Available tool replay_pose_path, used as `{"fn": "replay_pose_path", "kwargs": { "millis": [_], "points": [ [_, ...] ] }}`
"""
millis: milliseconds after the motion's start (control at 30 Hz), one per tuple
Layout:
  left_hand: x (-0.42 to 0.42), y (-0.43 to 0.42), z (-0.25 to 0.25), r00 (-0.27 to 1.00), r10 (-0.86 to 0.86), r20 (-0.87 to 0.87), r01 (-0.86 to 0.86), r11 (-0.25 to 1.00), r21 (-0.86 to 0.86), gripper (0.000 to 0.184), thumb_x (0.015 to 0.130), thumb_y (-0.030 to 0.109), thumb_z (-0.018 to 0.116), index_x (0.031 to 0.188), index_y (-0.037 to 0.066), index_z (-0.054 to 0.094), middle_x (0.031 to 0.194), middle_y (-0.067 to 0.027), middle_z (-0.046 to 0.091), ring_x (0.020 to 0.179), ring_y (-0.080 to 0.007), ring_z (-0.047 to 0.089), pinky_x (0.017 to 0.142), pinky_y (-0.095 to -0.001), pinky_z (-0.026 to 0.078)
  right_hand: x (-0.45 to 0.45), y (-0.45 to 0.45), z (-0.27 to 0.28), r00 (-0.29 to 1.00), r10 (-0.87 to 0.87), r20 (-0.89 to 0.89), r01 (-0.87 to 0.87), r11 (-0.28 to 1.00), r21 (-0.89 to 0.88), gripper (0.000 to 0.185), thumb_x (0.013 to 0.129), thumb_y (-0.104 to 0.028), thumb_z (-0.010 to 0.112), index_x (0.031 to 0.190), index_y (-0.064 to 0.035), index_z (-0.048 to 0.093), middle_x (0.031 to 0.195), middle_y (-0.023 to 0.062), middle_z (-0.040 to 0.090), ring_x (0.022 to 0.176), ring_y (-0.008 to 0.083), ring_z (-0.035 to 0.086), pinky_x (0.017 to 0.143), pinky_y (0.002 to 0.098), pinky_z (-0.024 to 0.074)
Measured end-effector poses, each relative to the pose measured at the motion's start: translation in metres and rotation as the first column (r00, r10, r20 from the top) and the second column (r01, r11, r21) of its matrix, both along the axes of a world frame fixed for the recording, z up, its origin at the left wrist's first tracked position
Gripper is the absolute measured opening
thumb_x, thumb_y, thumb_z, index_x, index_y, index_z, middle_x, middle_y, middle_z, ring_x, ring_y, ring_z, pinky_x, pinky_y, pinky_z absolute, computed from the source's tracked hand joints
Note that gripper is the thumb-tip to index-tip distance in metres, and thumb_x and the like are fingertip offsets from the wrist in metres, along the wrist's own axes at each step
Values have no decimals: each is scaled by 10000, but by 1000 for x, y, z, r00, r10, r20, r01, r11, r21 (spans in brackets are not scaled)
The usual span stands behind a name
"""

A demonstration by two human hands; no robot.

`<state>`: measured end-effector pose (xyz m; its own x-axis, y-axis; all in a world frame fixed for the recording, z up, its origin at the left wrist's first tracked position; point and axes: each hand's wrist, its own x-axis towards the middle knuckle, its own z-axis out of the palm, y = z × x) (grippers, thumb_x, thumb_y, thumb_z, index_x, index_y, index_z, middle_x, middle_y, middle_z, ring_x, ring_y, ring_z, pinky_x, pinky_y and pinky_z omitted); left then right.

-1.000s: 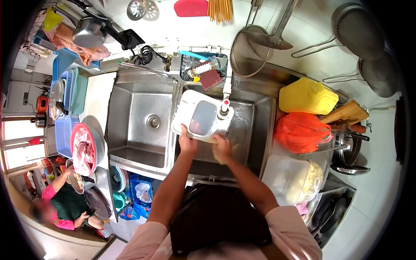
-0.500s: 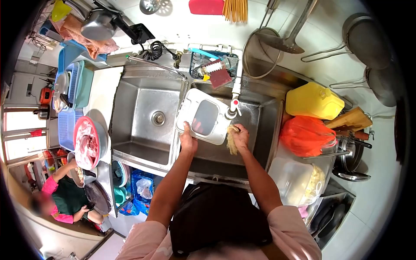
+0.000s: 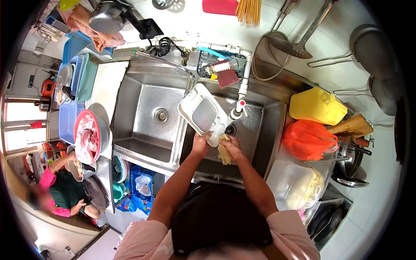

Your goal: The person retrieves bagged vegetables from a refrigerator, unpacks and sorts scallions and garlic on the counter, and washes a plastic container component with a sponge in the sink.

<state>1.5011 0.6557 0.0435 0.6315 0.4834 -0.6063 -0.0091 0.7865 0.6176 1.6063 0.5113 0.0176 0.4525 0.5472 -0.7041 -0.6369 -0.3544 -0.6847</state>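
Observation:
My left hand [image 3: 200, 145] is closed on the near corner of a white plastic lid [image 3: 189, 106] with a see-through middle panel. The lid lies tilted above the divider between the two steel basins, beside the tap [image 3: 236, 112]. In my right hand [image 3: 233, 146] is a yellowish scrubbing cloth [image 3: 224, 154], bunched between the fingers. The cloth is at the lid's near right corner, close to my left hand. Whether it presses on the lid I cannot tell. Both hands are over the right basin [image 3: 253, 149].
The left basin [image 3: 141, 117] has a round drain. A wire caddy [image 3: 203, 65] holds brushes and a scouring pad behind the tap. Right of the sink stand a yellow jug [image 3: 318, 106] and a red bag [image 3: 307, 141]. Another person [image 3: 65, 190] works at far left near a meat bowl [image 3: 86, 136].
My left hand has moved right along the lid to its near corner, and the lid has turned and tilted. My right hand has shifted slightly left and down with the scrubbing cloth.

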Motion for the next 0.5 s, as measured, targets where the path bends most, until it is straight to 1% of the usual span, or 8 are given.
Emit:
{"fn": "replay_pose_path", "kwargs": {
  "millis": [33, 133, 200, 300, 333, 433, 467, 500],
  "points": [
    [0, -2, 3, 998, 65, 25, -64, 997, -34, 500, 910, -87, 545, 1385, 71, 554, 1290, -72, 651, 1161, -233, 644, 991, -386, 535, 2, -2, 10, 999, 31, 44, -30, 999, -20, 395, 825, -201, 794, 1159, -26, 676, 965, 54, 701, 839, 168, 664, 764, 333, 543],
    [-3, 0, 7, 998, 31, 59, -32, 999, 11, 644, 943, -74, 489, 1548, 121, 389, 1501, -108, 522, 1317, -252, 553, 1032, -429, 524, 11, -11, 15, 962, 90, 259, -67, 993, -97, 423, 829, -218, 792, 1184, -30, 659, 1007, 73, 698, 892, 192, 663, 792, 359, 539],
    [-4, -2, 11, 996, 55, 66, -55, 998, 5, 672, 926, -98, 476, 1553, 123, 381, 1509, -109, 514, 1327, -256, 545, 1052, -422, 513, 16, -10, 15, 860, 84, 503, -7, 988, -152, 381, 836, -239, 786, 1128, -16, 685, 1045, 126, 697, 917, 244, 669, 829, 378, 534],
    [-2, -5, 19, 995, 59, 79, -60, 998, -1, 710, 900, -119, 470, 1562, 115, 365, 1523, -116, 498, 1358, -257, 516, 1089, -414, 483, 25, -2, 28, 691, 223, 688, -65, 967, -248, 355, 815, -217, 788, 1105, -36, 693, 1071, 188, 694, 937, 345, 677, 841, 420, 534],
    [-1, -7, 20, 995, 55, 84, -55, 999, -2, 722, 891, -124, 471, 1565, 111, 359, 1528, -119, 491, 1371, -257, 504, 1102, -412, 472, 24, 4, 31, 648, 237, 724, -38, 959, -280, 333, 799, -169, 776, 1108, -67, 704, 1090, 210, 685, 984, 407, 663, 866, 455, 528],
    [3, -10, 16, 984, 91, 154, -88, 996, -25, 761, 802, -137, 479, 1533, 63, 414, 1520, -139, 489, 1397, -242, 475, 1120, -370, 444, 13, 14, 30, 697, 293, 655, -115, 947, -301, 309, 817, -121, 736, 1117, -58, 698, 1067, 198, 686, 995, 410, 663, 874, 474, 523],
    [2, -10, 14, 984, 88, 152, -87, 996, -14, 779, 779, -138, 466, 1531, 57, 415, 1521, -143, 488, 1398, -243, 474, 1119, -373, 444, 6, 12, 29, 539, 299, 788, -176, 954, -242, 280, 830, -116, 735, 1104, -67, 707, 1026, 179, 706, 950, 384, 688, 828, 445, 544],
    [2, -10, 15, 985, 88, 150, -89, 996, -3, 797, 756, -140, 453, 1530, 50, 416, 1521, -146, 486, 1399, -244, 474, 1119, -375, 444, 6, 13, 30, 510, 301, 806, -184, 953, -239, 263, 827, -108, 729, 1085, -62, 707, 1021, 182, 704, 952, 394, 683, 826, 452, 544]
  ]
}}
